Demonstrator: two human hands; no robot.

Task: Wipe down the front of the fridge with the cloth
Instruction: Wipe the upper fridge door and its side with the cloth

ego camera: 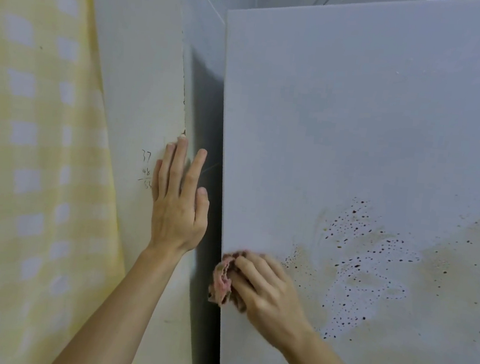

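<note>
Mid-wipe: my right hand (266,287) grips cloth (223,280) at fridge (356,119) edge; left hand (178,202) flat on wall (136,84); stains (367,252) rightward next.

Fridge front (370,121): flat pale grey-white panel, upright, filling the right side of the view, its left edge running top to bottom. Upper part looks clean; lower right carries tan-brown smears and many small dark specks, spread in curved bands. Cloth (223,280): small, pink with darker brownish patches, bunched into a wad, pressed against the panel at its left edge, low down, just left of the speckled area.
</note>
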